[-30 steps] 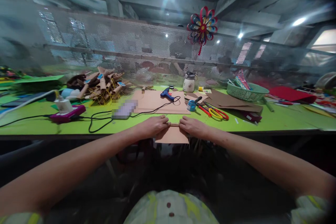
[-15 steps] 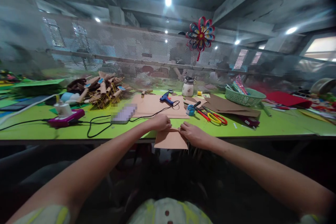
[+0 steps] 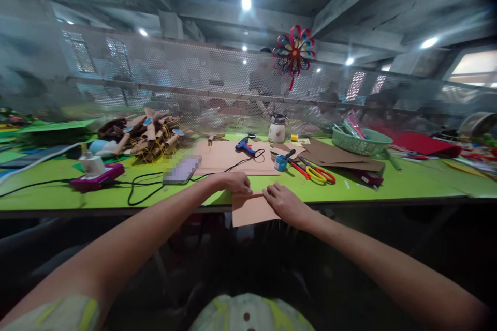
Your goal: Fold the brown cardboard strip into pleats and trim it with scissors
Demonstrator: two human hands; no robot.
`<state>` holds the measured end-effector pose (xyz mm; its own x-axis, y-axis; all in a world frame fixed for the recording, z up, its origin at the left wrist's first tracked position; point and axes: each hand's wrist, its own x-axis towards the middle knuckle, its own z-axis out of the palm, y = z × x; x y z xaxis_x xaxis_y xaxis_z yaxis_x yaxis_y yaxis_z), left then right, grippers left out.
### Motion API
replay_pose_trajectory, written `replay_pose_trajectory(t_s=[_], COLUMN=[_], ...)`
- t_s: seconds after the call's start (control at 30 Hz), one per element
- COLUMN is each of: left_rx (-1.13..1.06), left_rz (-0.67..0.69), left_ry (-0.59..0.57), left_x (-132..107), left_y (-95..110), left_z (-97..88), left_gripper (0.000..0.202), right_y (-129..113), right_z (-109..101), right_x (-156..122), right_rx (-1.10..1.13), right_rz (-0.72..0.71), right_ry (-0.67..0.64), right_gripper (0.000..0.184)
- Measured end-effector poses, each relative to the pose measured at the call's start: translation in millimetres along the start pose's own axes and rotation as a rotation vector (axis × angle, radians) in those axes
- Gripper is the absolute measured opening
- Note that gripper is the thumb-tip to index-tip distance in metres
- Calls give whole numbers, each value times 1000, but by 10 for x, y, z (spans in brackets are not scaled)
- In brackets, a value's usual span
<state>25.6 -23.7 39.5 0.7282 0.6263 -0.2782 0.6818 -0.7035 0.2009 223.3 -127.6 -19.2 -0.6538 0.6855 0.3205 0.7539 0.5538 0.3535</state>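
A: Workpiece location?

B: Reference is the blue glue gun; brown sheet sits on the person's side of it, roughly in line; its near part juts past the edge of the green table.

A: Grip?

B: Both hands on it; left hand nearer the gun, fingers curled, pinching the sheet's far edge at its left end; right hand nearer than the gun and to its right, fingertips gripping the same edge; thumb hidden there; short stretch of edge visible between the hands.

A: What's around the gun?

B: Under it, larger flat cardboard; right of it, blue jar, then scissors with yellow and red handles; farther right, green basket; behind and right, white bottle.

A: Left side?

B: Pixelated phone-like slab left and nearer than the gun; purple power strip well left of it; pile of brown paper rolls left, beyond the slab; black cord loops off the gun's right side.
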Motion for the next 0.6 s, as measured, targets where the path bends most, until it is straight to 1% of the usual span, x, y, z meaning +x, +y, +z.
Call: replay_pose_trajectory(t_s=[0.13,0.27,0.33,0.4,0.43,0.47,0.53,0.57,0.6], left_rx=[-10,-4,-6,-42,-68,-93,-133,-144,-158], left_rz=[-3,16,41,103,146,192,267,286,296], left_ry=[-13,0,11,44,71,104,183,220,255], left_x=[-85,-162,-196,-235,-258,-285,-347,-381,-415], left_y=[68,106,103,96,93,94,104,114,126], left_z=[-8,-9,0,17,28,38,57,64,72], left_gripper=[31,29,27,26,26,26,25,24,24], right_y=[21,140,219,288,315,337,360,362,359], right_z=[-18,-35,-99,-205,-265,-324,-424,-460,-485], right_x=[-41,-30,24,109,157,205,287,316,334], right_rx=[98,295,393,476,520,569,666,705,730], right_rz=[23,48,72,105,109,95,42,20,12], right_ry=[46,91,106,103,75,19,-140,-206,-240], right_gripper=[32,32,26,23,26,28,32,35,37])
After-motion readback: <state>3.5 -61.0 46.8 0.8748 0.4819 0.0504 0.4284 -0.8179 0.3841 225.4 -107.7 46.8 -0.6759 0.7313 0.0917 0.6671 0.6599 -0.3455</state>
